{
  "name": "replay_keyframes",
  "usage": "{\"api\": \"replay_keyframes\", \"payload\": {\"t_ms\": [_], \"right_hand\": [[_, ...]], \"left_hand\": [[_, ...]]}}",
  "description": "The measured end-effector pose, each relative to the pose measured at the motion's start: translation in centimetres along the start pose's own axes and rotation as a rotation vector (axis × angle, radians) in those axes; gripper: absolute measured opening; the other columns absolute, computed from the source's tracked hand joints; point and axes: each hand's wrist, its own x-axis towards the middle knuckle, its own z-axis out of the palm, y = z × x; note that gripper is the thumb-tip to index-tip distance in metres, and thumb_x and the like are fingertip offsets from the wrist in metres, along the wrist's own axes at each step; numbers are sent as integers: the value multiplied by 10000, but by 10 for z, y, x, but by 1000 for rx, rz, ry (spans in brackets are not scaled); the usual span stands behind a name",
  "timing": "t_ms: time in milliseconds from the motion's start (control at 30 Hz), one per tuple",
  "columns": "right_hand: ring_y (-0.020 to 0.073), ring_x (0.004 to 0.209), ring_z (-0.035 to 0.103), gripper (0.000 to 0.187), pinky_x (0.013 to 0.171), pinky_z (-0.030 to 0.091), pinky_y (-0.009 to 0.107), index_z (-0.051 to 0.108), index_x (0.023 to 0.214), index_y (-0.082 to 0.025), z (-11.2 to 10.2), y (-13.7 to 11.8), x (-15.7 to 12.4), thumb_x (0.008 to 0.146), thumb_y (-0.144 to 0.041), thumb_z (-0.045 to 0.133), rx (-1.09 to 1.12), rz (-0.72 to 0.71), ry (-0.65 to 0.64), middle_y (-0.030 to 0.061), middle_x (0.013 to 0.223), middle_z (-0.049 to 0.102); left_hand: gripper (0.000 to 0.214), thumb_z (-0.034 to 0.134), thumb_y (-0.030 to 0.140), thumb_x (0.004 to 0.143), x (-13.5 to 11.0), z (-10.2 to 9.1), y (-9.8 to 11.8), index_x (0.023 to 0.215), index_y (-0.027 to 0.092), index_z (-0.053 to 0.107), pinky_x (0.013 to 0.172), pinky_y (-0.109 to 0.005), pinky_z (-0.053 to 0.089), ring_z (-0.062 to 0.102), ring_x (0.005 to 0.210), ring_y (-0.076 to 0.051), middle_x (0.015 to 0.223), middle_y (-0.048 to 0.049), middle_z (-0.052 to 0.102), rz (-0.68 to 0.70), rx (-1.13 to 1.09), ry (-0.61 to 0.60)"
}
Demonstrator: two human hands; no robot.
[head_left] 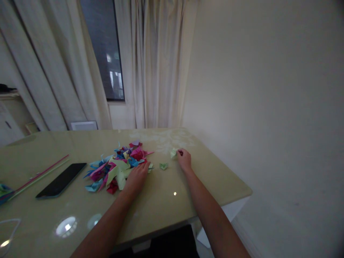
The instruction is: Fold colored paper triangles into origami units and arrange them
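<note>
A heap of colourful folded paper pieces (118, 168), in pink, blue, red, purple and pale green, lies on the glossy table. My left hand (138, 176) rests against the heap's right side, its fingers stretched out over the paper. With thumb and fingers pinched, my right hand (185, 160) holds a pale green folded paper (173, 153) by its right side, at or just above the tabletop. Between the two hands sits a small green folded paper (163, 166), touched by neither. Another pale green bit (151, 166) shows at my left fingertips.
Left of the heap lies a dark phone (61, 180). Beyond it are a pink and a green thin stick (43, 174) and a blue-green item (4, 193) at the frame's edge. The table (215, 179) ends near the right wall; curtains (161, 71) hang behind.
</note>
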Motion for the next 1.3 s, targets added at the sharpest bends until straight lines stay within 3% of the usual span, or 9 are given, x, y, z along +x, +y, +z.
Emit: {"api": "replay_keyframes", "payload": {"t_ms": [233, 333, 467, 633, 733, 900, 1067, 1167, 1300], "right_hand": [[209, 827, 662, 303, 828, 526, 330, 764, 1096, -176, -8, -5, -7, 850, -209, 590, -40, 39, 64, 120, 1053, 729], [202, 840, 643, 317, 855, 516, 335, 739, 1156, -170, -12, -29, -17, 946, -283, 530, 26, -52, 81, 123, 1114, 696], [205, 874, 641, 414, 841, 510, 324, 750, 1045, -183, -10, -69, -43, 1067, -446, 431, 261, -326, -109, 92, 960, 704], [194, 831, 648, 322, 794, 519, 307, 755, 1011, -202, 5, -92, -62, 962, -507, 663, 331, -433, -355, 59, 920, 725], [204, 833, 656, 284, 804, 521, 323, 765, 967, -202, -3, -95, -52, 990, -441, 614, 317, -360, -262, 62, 897, 731], [251, 962, 639, 241, 903, 506, 383, 800, 941, -235, -55, -100, -58, 982, -396, 626, 180, -379, -70, 86, 932, 705], [204, 709, 614, 240, 629, 504, 316, 752, 970, -225, -93, -83, -124, 953, -445, 657, 343, -95, -82, 57, 818, 676], [200, 661, 621, 291, 575, 504, 300, 674, 931, -221, -96, -71, -152, 857, -493, 745, 531, 111, -57, 43, 775, 677], [155, 602, 572, 329, 548, 467, 260, 642, 816, -210, -85, -76, -162, 757, -467, 838, 627, 219, 29, -3, 687, 635]], "left_hand": [[201, 551, 271, 1017, 2, -17, 10, 1185, 192, 627, 909, -377, 564, 720, 965, -221, 1075, -102, 755, -25, -390, 659], [281, 634, 364, 986, 4, -18, 13, 1192, 188, 559, 813, -336, 605, 735, 883, -184, 1069, -84, 728, -133, -651, 780], [256, 643, 403, 967, 6, -16, 15, 1090, 199, 551, 779, -330, 624, 733, 844, -173, 983, -48, 710, -207, -844, 669], [155, 589, 357, 984, 9, -15, 15, 1024, 208, 600, 826, -340, 625, 744, 875, -187, 951, -44, 710, -186, -905, 568], [134, 513, 301, 1007, 7, -10, 11, 1052, 211, 602, 843, -360, 612, 754, 915, -210, 1003, -77, 745, -166, -773, 438], [196, 601, 238, 945, -4, 3, 4, 1119, 210, 687, 1099, -554, 449, 678, 1182, -330, 1215, -147, 748, -102, -151, 143], [215, 541, 201, 967, -3, 2, 1, 1061, 212, 734, 1053, -512, 455, 698, 1088, -313, 1102, -128, 766, -40, 9, -5], [223, 552, 217, 965, 1, -3, 2, 1083, 202, 740, 1014, -489, 472, 686, 1103, -320, 1126, -138, 759, -13, -32, -6], [281, 503, 324, 1024, -1, -12, 19, 1165, 226, 726, 1025, -435, 467, 661, 1168, -284, 1188, -111, 755, 95, -313, 86]]}}
